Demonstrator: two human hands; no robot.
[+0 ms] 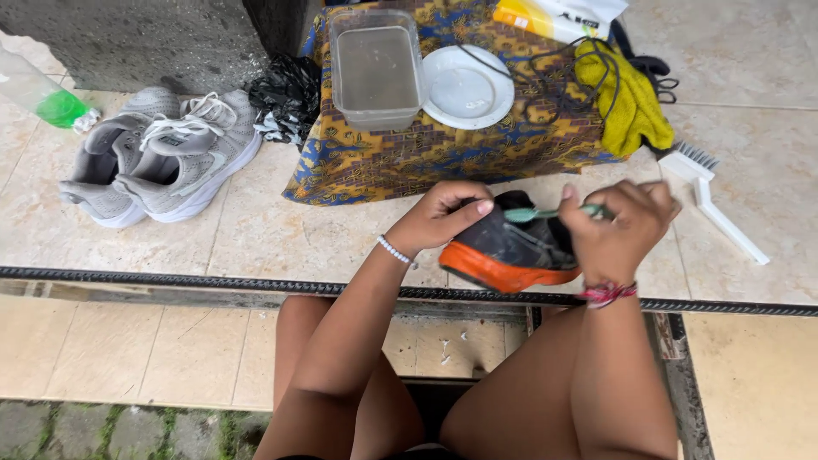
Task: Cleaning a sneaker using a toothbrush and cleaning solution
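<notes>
**Both hands on a dark shoe with an orange sole**

The left hand (443, 215) grips the black shoe (511, 247) at its heel end: the fingers (464, 207) are curled closed over the upper edge, with the thumb pressed against the dark side. A white bead bracelet (394, 250) sits on that wrist. The right hand (618, 228) is closed in a loose fist around the handle of a small green brush (537, 214), whose pale green shaft reaches left across the top of the shoe; whether its bristles touch the shoe cannot be told. A red and pink wristband (608, 294) circles the right wrist.

The shoe is held up between the two hands, above the edge of the tiled floor (256, 230) and just in front of the person's knees. Its upper is black and looks dusty and greyed, its sole bright orange, tilted so the sole faces the camera.

Beyond it lies a patterned blue and yellow cloth (409, 153) carrying a clear plastic tub (377, 68) of cloudy water, a white plate (467, 87) and a yellow rag (626, 98). A white scrubbing brush (711, 200) lies on the tiles to the right. A pair of grey sneakers (162, 153) stands well apart to the left, near a green-tinted bottle (43, 95).
</notes>
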